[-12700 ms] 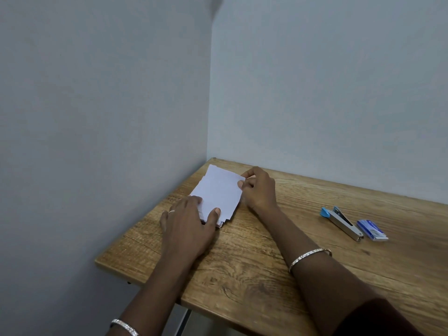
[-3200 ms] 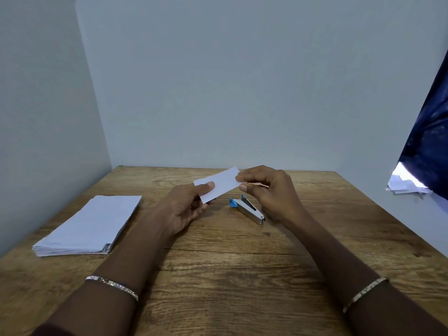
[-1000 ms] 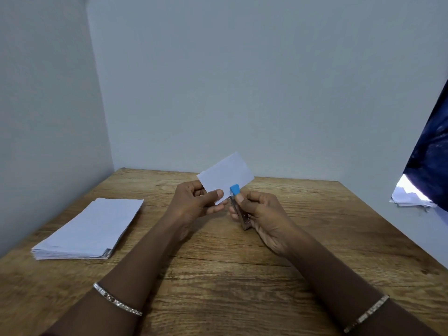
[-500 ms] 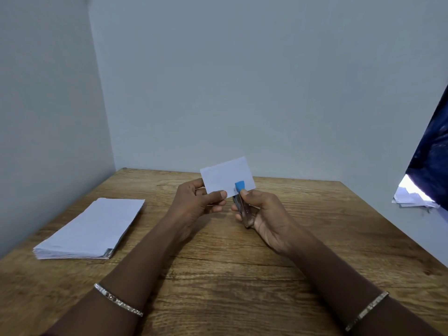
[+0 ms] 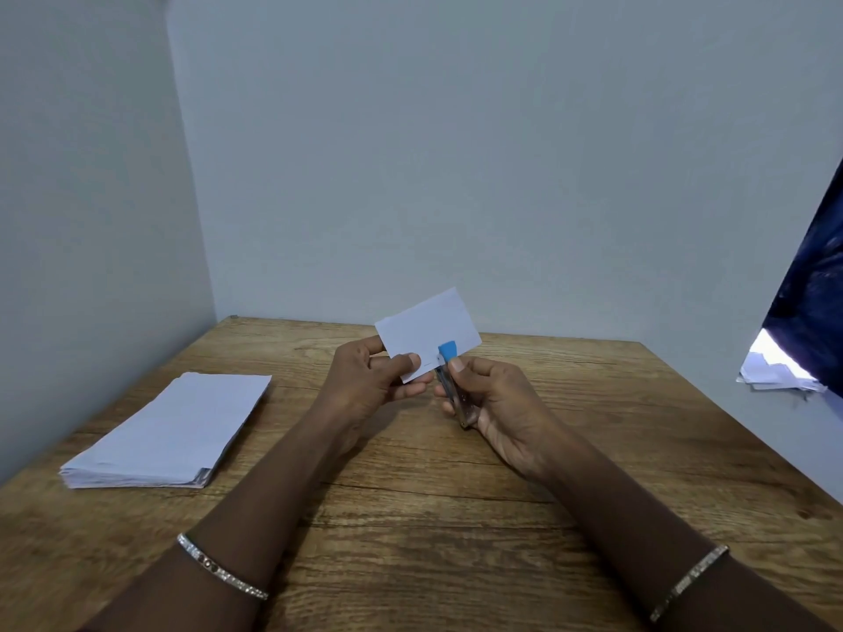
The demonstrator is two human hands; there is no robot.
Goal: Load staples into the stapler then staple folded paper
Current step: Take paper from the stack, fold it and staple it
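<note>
My left hand (image 5: pixel 369 380) pinches the folded white paper (image 5: pixel 426 337) upright; my right hand (image 5: pixel 497 403) grips the silver stapler (image 5: pixel 451 385), its blue tip over the paper's lower edge.

The paper stack (image 5: pixel 169 431) blocks the table's (image 5: pixel 433 517) left; walls (image 5: pixel 91 221) bound left and back; near-centre wood lies open.

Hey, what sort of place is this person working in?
Likely a plain office or study corner: a wooden table set against bare grey walls, a stack of paper on it, and a stapler in the right hand meeting the folded paper in the left hand.
</note>
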